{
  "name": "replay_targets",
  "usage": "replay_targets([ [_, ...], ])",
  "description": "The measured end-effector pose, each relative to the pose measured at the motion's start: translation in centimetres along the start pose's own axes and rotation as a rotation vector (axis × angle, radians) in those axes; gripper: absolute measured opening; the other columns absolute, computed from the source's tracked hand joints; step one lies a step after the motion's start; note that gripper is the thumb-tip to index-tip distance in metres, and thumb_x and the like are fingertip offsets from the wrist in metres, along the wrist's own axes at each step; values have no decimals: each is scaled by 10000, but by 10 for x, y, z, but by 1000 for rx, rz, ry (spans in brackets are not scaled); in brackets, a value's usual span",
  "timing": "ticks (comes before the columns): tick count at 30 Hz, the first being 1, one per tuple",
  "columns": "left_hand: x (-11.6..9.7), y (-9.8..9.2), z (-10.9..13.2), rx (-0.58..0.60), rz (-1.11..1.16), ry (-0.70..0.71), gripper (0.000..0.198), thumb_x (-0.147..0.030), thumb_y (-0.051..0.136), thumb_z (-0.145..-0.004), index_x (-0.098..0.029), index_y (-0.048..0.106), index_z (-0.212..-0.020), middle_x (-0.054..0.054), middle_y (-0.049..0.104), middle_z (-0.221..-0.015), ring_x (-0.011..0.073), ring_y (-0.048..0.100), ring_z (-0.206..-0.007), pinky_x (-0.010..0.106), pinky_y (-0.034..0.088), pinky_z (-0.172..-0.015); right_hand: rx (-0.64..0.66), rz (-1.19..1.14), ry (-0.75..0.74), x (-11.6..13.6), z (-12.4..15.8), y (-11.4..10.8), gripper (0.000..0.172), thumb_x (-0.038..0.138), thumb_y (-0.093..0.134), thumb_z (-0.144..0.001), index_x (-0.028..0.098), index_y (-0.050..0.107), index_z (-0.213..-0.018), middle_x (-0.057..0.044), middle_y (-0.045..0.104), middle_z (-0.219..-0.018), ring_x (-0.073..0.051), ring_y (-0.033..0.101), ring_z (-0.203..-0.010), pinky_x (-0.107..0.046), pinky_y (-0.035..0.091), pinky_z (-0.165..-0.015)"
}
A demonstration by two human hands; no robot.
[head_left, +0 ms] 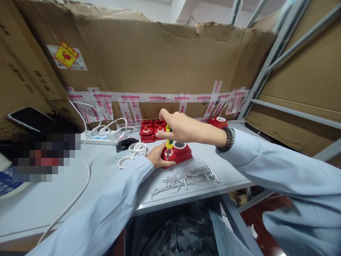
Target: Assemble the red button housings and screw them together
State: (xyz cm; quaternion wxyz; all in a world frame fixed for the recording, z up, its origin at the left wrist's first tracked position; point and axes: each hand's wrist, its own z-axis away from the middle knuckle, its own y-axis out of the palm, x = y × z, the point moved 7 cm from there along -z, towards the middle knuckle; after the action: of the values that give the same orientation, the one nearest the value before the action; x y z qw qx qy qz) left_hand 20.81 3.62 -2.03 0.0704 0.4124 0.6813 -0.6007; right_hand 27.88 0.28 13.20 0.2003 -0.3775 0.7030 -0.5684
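Screwdriver (169, 143) clenched upright in right hand (181, 127), tip in red housing (178, 153); left hand (157, 156) grasps housing.

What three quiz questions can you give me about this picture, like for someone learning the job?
1. True or false: the right hand holds a screwdriver.
2. Pick one: what colour is the part that the left hand grips? A blue, B red, C green.
3. Short answer: which small metal things lie in a pile on the table, close to its front edge?

Key
1. True. Its tip points down into the part.
2. B, red.
3. The screws.
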Motion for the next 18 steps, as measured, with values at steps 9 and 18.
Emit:
replay_targets([
  [9,0,0,1,-16,-3,-8,660,-401,743,-578,-174,507,-1151,54,682,-959,262,634,-867,358,475,-785,67,15,-47,5,2,-3,251,113,579,-673,173,473,-893,-31,531,-804,-164,476,-757,-281,330,-604],
  [18,1,0,0,-2,-6,5,662,-399,741,-579,-177,510,-1159,53,682,-970,265,634,-873,360,477,-782,54,-19,-44,5,3,-3,224,171,566,-705,170,466,-906,-17,519,-761,-143,447,-672,-275,304,-562],
])
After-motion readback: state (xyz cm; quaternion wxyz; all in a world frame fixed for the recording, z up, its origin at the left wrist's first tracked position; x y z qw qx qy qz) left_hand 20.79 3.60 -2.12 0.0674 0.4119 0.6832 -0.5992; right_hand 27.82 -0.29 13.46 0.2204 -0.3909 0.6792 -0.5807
